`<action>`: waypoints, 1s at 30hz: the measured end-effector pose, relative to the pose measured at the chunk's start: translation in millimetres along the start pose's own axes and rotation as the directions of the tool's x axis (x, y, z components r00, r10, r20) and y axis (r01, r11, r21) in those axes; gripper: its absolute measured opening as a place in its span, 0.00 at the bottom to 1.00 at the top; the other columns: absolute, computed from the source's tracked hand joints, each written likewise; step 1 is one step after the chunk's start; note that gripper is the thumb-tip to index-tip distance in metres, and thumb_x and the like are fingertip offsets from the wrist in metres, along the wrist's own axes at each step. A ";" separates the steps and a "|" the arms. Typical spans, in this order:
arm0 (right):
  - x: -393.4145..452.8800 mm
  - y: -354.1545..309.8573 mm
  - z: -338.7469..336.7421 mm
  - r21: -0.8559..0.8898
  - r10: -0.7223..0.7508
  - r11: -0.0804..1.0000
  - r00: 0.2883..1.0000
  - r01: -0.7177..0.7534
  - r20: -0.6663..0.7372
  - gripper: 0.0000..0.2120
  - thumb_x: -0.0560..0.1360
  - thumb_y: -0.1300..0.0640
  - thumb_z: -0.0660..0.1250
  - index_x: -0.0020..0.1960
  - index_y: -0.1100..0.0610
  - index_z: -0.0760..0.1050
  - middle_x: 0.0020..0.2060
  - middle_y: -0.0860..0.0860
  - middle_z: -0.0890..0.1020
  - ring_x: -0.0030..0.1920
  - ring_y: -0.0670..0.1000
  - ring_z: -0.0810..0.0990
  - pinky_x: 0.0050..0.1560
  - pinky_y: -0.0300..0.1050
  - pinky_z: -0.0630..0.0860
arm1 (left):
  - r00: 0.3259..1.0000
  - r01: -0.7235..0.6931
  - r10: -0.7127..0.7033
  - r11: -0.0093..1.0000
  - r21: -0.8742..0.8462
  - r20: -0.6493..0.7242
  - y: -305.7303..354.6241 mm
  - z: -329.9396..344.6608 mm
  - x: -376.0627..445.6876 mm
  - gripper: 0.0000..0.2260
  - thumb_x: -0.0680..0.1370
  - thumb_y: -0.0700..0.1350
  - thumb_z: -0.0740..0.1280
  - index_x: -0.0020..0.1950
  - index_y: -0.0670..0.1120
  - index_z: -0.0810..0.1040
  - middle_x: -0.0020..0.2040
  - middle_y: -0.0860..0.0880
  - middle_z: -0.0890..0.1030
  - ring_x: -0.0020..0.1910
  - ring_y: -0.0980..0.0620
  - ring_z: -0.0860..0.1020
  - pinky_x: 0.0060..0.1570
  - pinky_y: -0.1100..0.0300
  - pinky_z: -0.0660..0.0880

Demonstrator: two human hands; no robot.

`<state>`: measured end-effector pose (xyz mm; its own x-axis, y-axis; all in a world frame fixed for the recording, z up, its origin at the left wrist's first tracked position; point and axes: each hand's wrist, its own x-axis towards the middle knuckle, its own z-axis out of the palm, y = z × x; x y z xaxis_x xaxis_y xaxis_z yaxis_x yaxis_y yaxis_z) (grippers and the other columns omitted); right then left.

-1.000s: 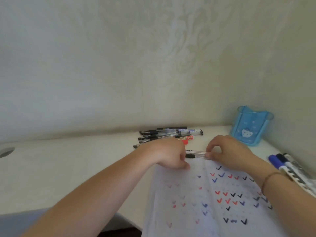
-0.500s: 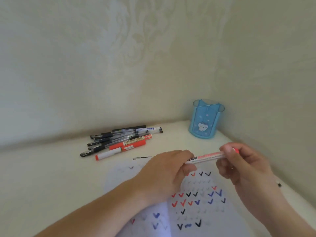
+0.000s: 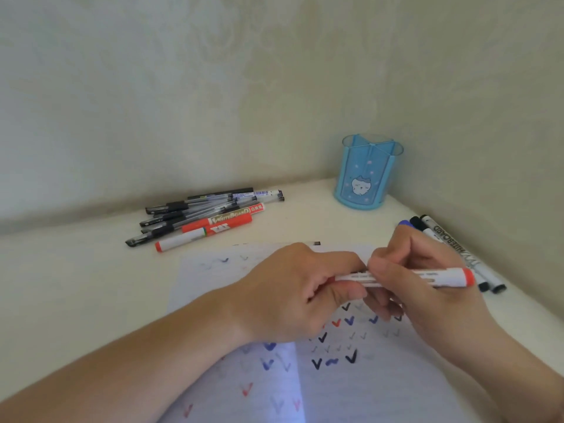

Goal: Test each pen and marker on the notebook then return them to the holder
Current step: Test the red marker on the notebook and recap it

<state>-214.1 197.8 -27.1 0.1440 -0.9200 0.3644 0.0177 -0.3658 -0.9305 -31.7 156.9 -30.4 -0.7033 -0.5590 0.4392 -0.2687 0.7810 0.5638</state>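
Both my hands hold a white marker with a red end [image 3: 439, 277] level above the open notebook [image 3: 360, 389]. My left hand [image 3: 293, 294] is closed around its left end, which is hidden in the fist. My right hand [image 3: 409, 282] grips the barrel near the middle, the red end sticking out to the right. The notebook page carries several red, blue and black tick marks. The blue pen holder [image 3: 367, 174] stands empty in the back corner.
A pile of black pens and red whiteboard markers [image 3: 204, 216] lies at the back left of the desk. Whiteboard markers with blue and black caps [image 3: 457, 248] lie along the right wall. Walls close off the back and right.
The view has tilted and swung. Both hands have lowered the red-ended marker slightly toward the notebook, and my right hand has slid inward along the barrel, leaving the red end exposed.
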 end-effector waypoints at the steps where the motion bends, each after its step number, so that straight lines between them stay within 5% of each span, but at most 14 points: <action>1: -1.7 -0.1 -0.4 -0.021 -0.026 0.999 1.000 0.026 0.007 0.12 0.69 0.55 0.69 0.30 0.49 0.69 0.23 0.59 0.75 0.22 0.55 0.71 0.25 0.39 0.67 | 1.000 0.002 -0.001 1.000 -0.017 0.004 1.6 0.9 -0.7 0.06 0.82 0.45 0.62 0.51 0.47 0.79 0.24 0.58 0.66 0.23 0.57 0.64 0.28 0.69 0.59; 6: -7.4 0.6 -6.3 -0.107 -0.068 0.992 0.998 0.069 0.012 0.11 0.70 0.54 0.68 0.31 0.48 0.70 0.23 0.53 0.75 0.22 0.56 0.71 0.26 0.38 0.67 | 1.000 0.009 -0.008 0.999 -0.045 0.027 -1.7 2.6 -2.7 0.11 0.80 0.49 0.65 0.53 0.43 0.82 0.23 0.60 0.67 0.21 0.60 0.64 0.28 0.73 0.56; 9: -6.9 0.9 -7.2 -0.047 -0.036 0.998 0.999 0.036 -0.012 0.08 0.69 0.52 0.70 0.34 0.53 0.75 0.23 0.56 0.76 0.21 0.56 0.72 0.26 0.39 0.67 | 0.999 0.023 -0.018 0.993 -0.112 0.040 -5.0 1.7 -2.1 0.14 0.78 0.57 0.66 0.54 0.49 0.81 0.22 0.56 0.66 0.21 0.57 0.62 0.26 0.69 0.58; 12: -5.1 -2.4 -13.8 0.047 0.018 0.999 0.998 -0.021 0.062 0.16 0.69 0.42 0.72 0.41 0.56 0.82 0.26 0.60 0.80 0.25 0.61 0.77 0.26 0.40 0.69 | 0.995 0.095 -0.098 0.976 -0.196 -0.006 -14.4 -6.2 -3.5 0.19 0.75 0.66 0.62 0.55 0.53 0.77 0.25 0.51 0.64 0.25 0.53 0.61 0.28 0.61 0.59; 14: -3.8 -3.9 -19.6 0.032 0.081 0.996 0.991 -0.085 0.107 0.18 0.65 0.41 0.76 0.35 0.57 0.81 0.27 0.59 0.81 0.25 0.59 0.78 0.25 0.40 0.69 | 0.987 0.134 -0.150 0.963 -0.233 -0.052 -23.3 -12.2 -4.0 0.13 0.80 0.55 0.56 0.56 0.51 0.76 0.30 0.46 0.67 0.30 0.51 0.65 0.33 0.57 0.63; 17: -5.1 4.8 -21.0 -0.066 0.160 0.986 0.980 -0.153 0.118 0.19 0.59 0.52 0.79 0.24 0.58 0.70 0.19 0.54 0.73 0.18 0.50 0.67 0.23 0.35 0.64 | 0.977 0.175 -0.196 0.962 -0.211 -0.082 -32.1 -12.6 -4.2 0.15 0.79 0.38 0.52 0.59 0.47 0.75 0.36 0.48 0.70 0.36 0.56 0.68 0.41 0.65 0.66; 23: -7.9 9.4 -11.6 -0.237 0.227 0.950 0.971 -0.204 0.077 0.19 0.61 0.52 0.72 0.23 0.53 0.61 0.22 0.53 0.60 0.24 0.49 0.57 0.26 0.40 0.53 | 0.989 0.100 -0.110 0.990 -0.103 -0.103 -37.9 -7.6 -1.7 0.11 0.83 0.45 0.57 0.65 0.51 0.71 0.40 0.54 0.74 0.42 0.48 0.75 0.43 0.57 0.73; 30: -8.6 9.8 -9.2 -0.380 0.185 0.913 0.981 -0.148 0.062 0.20 0.65 0.61 0.69 0.23 0.56 0.60 0.21 0.53 0.63 0.23 0.49 0.60 0.26 0.40 0.55 | 0.980 0.147 -0.159 0.983 -0.105 -0.116 -34.5 -7.9 -0.9 0.14 0.80 0.45 0.67 0.64 0.56 0.73 0.45 0.58 0.82 0.46 0.55 0.80 0.41 0.73 0.68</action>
<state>-224.2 200.9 -39.1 0.2056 -0.9613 0.1833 -0.3811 -0.2512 -0.8897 -16.6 128.3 -44.7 -0.5702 -0.7049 0.4219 -0.2986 0.6563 0.6929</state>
